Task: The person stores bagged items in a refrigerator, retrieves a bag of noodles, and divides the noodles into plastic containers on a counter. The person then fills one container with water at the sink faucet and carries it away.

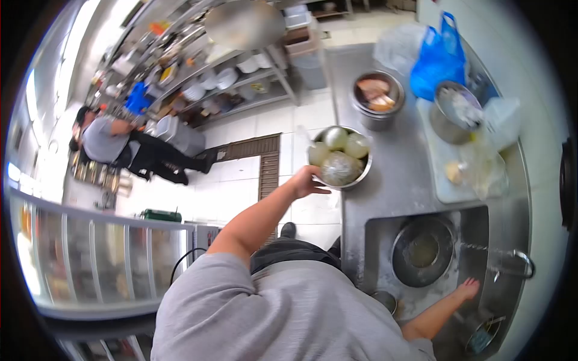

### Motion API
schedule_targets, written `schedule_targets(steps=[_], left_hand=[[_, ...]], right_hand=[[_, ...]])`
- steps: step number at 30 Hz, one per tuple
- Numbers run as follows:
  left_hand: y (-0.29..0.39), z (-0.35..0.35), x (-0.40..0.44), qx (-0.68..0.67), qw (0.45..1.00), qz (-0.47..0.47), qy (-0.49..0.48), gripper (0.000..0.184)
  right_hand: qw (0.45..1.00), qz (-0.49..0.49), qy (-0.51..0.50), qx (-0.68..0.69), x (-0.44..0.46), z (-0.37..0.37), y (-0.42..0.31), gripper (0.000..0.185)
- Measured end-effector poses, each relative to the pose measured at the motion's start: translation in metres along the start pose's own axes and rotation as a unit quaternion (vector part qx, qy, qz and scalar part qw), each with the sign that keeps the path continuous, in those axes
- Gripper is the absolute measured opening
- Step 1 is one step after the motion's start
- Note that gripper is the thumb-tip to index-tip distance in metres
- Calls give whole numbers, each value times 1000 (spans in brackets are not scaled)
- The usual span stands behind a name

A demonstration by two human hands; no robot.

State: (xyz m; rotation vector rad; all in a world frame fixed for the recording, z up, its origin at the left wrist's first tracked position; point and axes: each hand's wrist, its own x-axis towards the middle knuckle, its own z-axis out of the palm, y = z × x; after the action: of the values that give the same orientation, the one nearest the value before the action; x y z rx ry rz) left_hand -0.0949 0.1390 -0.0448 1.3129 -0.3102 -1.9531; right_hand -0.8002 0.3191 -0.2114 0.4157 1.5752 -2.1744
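Metal bowl (365, 173) is shiny, packed with pale round things. Left hand (309, 183) grips its side, right hand (468, 289) reaches out over the sink (379, 240), loosely open.

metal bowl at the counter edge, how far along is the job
Looks done: the metal bowl is filled, with a plastic-wrapped bundle inside. In hand: the left hand touches the bowl; the right hand hovers over the sink, tap running. Possibly left: the pan in the sink.

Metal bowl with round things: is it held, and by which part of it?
Yes, the left hand holds the metal bowl at its rim, on the near left side. The right hand holds nothing.
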Motion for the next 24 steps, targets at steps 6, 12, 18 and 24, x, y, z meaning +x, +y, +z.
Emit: schedule_targets(steps=[6, 12, 18, 24], left_hand=[[-26, -5, -3, -63, 995, 65, -41, 43], [-60, -15, -38, -117, 990, 73, -6, 39], [-66, -50, -116, -119, 991, 64, -19, 45], [-49, -115, -204, -72, 985, 138, 79, 95]], right_hand=[[915, 67, 28, -396, -202, 4, 153, 37], [841, -5, -415, -348, -355, 88, 170, 48], [561, 316, -643, -415, -497, 173, 105, 44], [433, 407, -630, -500, -587, 168, 184, 38]])
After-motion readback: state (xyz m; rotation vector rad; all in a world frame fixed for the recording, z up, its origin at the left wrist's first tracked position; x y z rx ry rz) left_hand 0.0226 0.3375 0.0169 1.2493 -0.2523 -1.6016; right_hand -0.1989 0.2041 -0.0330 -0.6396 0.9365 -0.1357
